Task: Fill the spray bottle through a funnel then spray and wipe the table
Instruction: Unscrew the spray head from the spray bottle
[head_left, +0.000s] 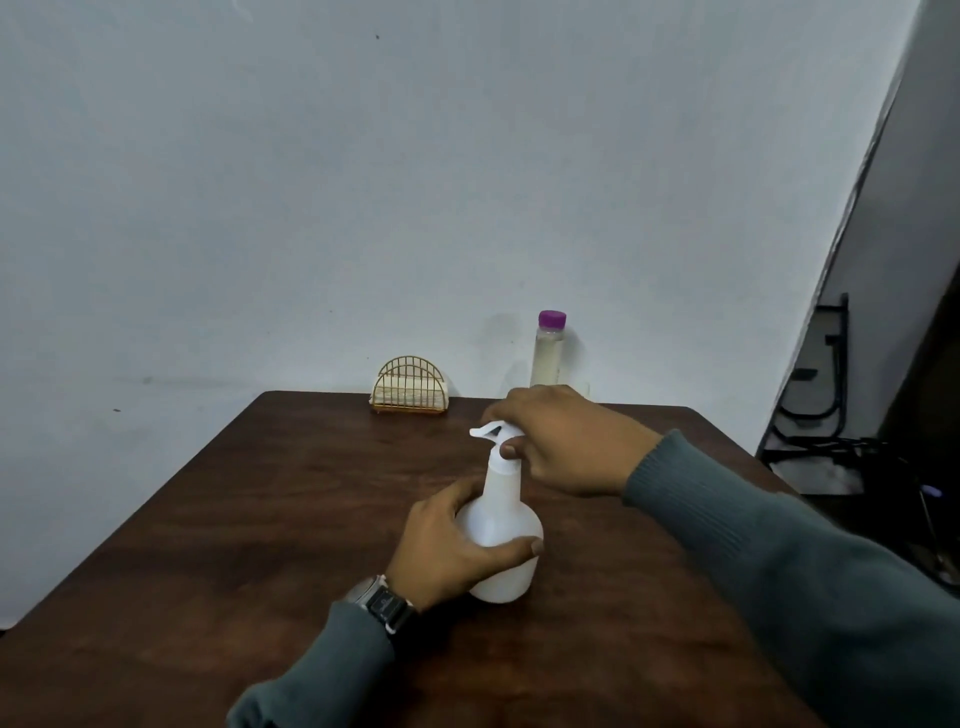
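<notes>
A white spray bottle (501, 525) stands upright on the dark wooden table (260, 519), near its middle. My left hand (447, 545) wraps around the bottle's round body from the left. My right hand (556, 441) grips the white spray head (491, 431) at the top, thumb on the neck collar. A tall clear bottle with a purple cap (549, 348) holds pale liquid and stands at the table's far edge, partly hidden behind my right hand. No funnel is in view.
A gold wire napkin holder (410, 387) with white napkins sits at the far edge by the white wall. Black metal frames (821, 374) and dark clutter lie on the floor to the right of the table.
</notes>
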